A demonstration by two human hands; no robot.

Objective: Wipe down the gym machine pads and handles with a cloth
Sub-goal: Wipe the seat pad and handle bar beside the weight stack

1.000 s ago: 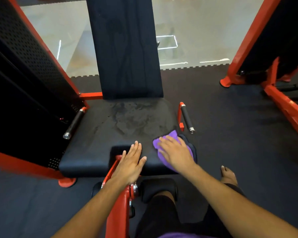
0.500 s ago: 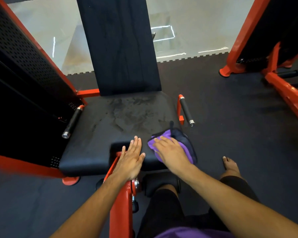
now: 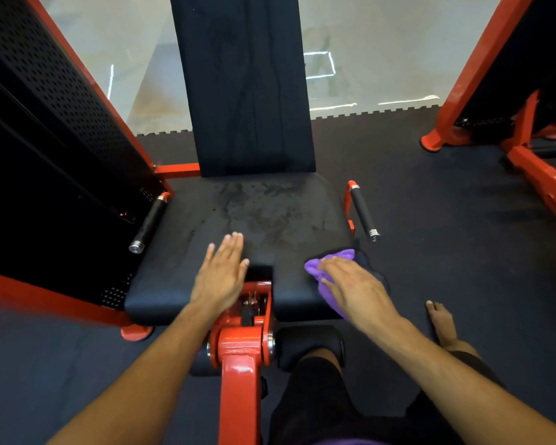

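Head view shows the dark rubber floor mat [image 3: 430, 220] filling most of the frame, with a pale floor beyond it at 12 o'clock. On the mat stands a red-framed gym machine: its perforated black weight-stack cover [image 3: 45, 139] occupies 9 to 10 o'clock, and its tall black back pad [image 3: 244, 85] rises upright at 12 o'clock. Directly below the back pad lies the black seat pad [image 3: 254, 220], its centre marked with damp-looking smears and its front edge notched around the red pivot arm [image 3: 241, 364], which runs down to 6 o'clock. A black roller pad [image 3: 308, 345] sits just right of the pivot. Two black side handles flank the seat: left handle [image 3: 148, 223] at 9 o'clock, right handle [image 3: 363, 213] at 3 o'clock. The left hand [image 3: 220, 277] rests flat on the seat's front edge beside the notch, fingers straight and close together, holding nothing. The right hand [image 3: 357, 290] presses the purple cloth [image 3: 326, 268] onto the seat's front right corner, fingers spread and nearly straight over it. A bare foot [image 3: 442, 322] stands on the mat at 4 o'clock.
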